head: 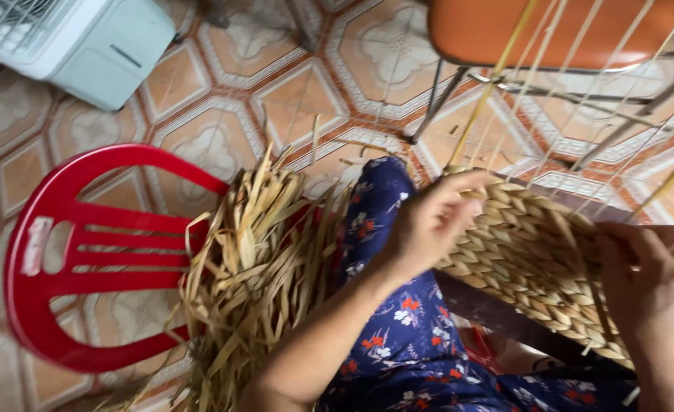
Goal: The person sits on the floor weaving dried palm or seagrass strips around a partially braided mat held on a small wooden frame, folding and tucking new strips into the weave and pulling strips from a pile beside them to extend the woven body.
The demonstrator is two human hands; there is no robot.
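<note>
Rough matt woven straw mat (539,259), dry fibrous loose strips (249,267), glossy red plastic chair (62,252), smooth patterned tile floor (291,99).

Soft, even daylight fills the scene, bright but without harsh glare. Shadows are faint: a dim one lies on the tiled floor (291,99) beneath the orange chair (505,30). The whole view is smeared by motion blur; the left hand (428,225) and right hand (649,282) lack sharp edges, and the thin strands (535,76) at the top right streak. The red chair (85,252) glows saturated, with slight sheen.
</note>
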